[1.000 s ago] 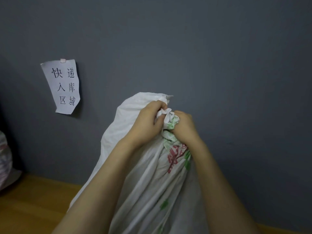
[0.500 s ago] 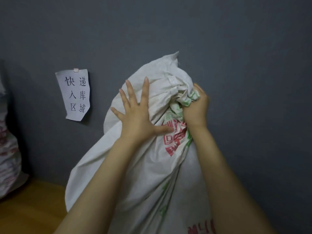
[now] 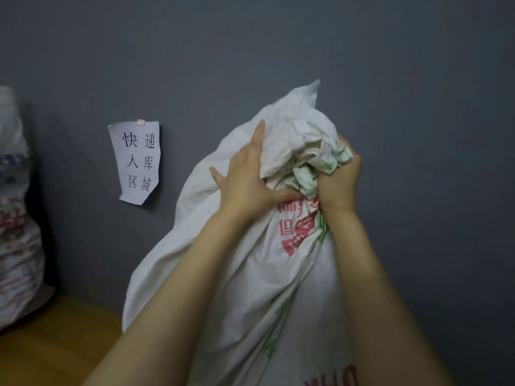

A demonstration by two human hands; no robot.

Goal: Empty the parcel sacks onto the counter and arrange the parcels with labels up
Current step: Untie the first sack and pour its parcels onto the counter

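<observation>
Sack (image 3: 245, 288) rim — left hand (image 3: 245, 179), right hand (image 3: 338, 185) gripping

A dark grey wall (image 3: 278, 37); a white paper note (image 3: 135, 162) hangs on it, left of the fingers (image 3: 259, 133); far below them, a yellow wood counter (image 3: 55, 344).
</observation>
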